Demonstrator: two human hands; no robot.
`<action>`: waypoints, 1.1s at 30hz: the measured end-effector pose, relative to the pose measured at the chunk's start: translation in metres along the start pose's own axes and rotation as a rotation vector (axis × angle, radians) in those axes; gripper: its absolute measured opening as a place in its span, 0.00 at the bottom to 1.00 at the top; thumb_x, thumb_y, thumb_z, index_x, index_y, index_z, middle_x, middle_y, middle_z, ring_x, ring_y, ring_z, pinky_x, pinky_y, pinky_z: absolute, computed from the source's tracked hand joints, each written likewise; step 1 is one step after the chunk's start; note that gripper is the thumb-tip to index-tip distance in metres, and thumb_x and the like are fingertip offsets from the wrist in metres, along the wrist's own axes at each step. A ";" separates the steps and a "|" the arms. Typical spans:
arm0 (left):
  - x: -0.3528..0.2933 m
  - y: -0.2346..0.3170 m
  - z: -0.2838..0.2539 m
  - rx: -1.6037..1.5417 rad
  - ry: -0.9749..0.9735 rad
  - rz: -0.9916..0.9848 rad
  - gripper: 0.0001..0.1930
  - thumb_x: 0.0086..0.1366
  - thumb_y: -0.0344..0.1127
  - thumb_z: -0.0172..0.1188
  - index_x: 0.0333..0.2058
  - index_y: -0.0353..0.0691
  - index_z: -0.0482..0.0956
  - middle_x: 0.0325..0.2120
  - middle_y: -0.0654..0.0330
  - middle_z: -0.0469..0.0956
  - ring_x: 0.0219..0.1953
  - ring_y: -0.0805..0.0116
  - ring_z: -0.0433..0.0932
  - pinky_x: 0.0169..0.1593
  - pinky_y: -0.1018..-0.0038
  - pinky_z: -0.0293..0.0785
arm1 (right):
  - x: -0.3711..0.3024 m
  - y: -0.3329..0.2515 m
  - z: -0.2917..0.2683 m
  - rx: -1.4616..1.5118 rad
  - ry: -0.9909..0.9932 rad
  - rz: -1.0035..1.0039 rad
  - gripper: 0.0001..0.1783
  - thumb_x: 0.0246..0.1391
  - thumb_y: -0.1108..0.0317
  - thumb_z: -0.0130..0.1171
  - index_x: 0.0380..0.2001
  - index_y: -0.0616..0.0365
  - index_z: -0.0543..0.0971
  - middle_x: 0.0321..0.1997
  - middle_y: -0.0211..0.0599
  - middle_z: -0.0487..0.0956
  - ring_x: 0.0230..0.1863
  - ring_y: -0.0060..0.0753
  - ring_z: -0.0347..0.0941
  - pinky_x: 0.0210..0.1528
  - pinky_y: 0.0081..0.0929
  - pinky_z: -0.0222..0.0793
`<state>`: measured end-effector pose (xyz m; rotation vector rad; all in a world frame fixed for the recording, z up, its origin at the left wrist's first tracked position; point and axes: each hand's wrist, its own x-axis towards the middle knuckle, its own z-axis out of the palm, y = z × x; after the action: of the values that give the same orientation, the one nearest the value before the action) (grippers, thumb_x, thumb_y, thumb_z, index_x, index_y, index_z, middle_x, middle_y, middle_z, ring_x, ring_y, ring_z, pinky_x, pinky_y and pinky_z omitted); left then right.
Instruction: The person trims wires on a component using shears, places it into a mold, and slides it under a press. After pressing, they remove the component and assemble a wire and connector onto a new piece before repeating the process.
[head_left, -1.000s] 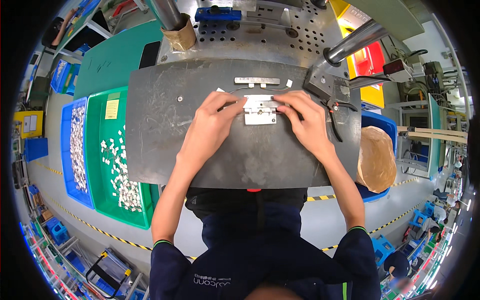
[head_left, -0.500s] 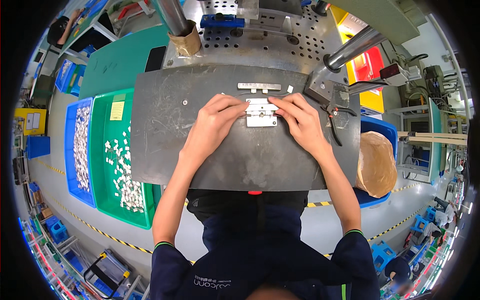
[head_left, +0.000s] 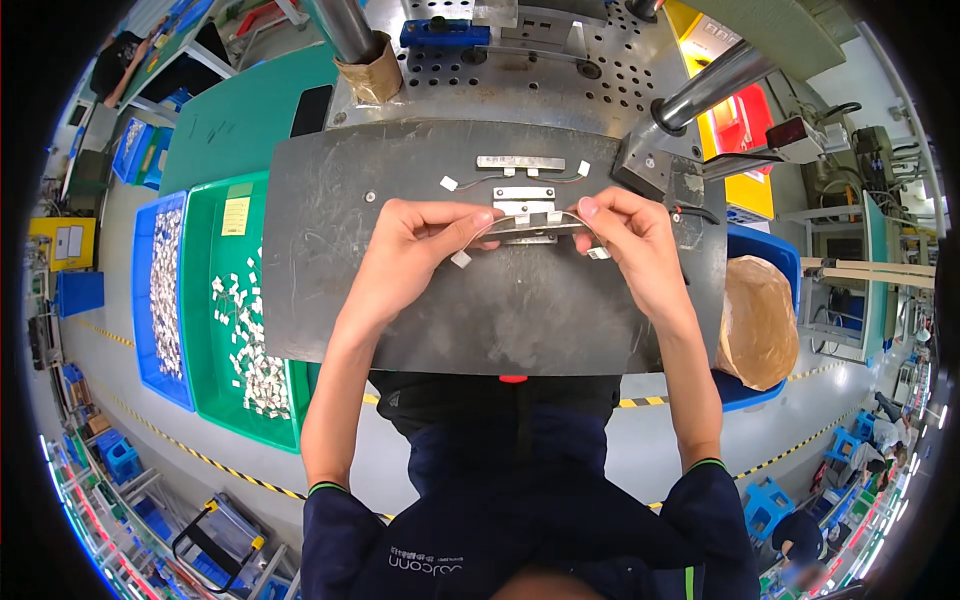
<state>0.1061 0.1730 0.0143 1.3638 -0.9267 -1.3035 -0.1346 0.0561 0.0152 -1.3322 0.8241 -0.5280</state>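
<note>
Between my left hand [head_left: 415, 248] and my right hand [head_left: 636, 240], a thin cable harness [head_left: 521, 226] is stretched, bowed slightly upward. Each hand pinches one side of it between thumb and fingers. White connectors hang at its ends, one below my left fingers and one by my right fingers; two pale clips sit near its middle. Just behind and partly covered by it is a silver metal fixture block [head_left: 522, 195] on the dark plate. Farther back lies a metal bar [head_left: 520, 163] with a second cable [head_left: 480, 181] along its near side, ending in white connectors.
Cutters with dark handles [head_left: 697, 213] lie at the right, partly hidden by my right hand. Green [head_left: 298, 400] and blue bins [head_left: 140, 300] of white connectors stand left; a paper-lined blue bin [head_left: 755, 398] stands right. Metal posts [head_left: 705, 92] rise behind the dark plate [head_left: 330, 240].
Both hands have come off the fixture block and moved slightly nearer to me, bringing up the cable harness, which now shows bowed between them. The block's near part is now covered.
</note>
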 end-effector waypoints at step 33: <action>0.075 -0.030 -0.020 1.040 0.067 0.779 0.12 0.64 0.26 0.65 0.46 0.36 0.87 0.41 0.56 0.84 0.47 0.54 0.82 0.52 0.62 0.78 | 0.071 0.034 -0.007 -1.123 0.108 -0.864 0.15 0.53 0.78 0.68 0.45 0.57 0.86 0.42 0.35 0.84 0.50 0.38 0.79 0.59 0.37 0.68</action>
<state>0.1318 0.1100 -0.0331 1.4820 -1.9713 -0.1189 -0.1000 0.0043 -0.0333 -2.7616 0.5848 -0.8508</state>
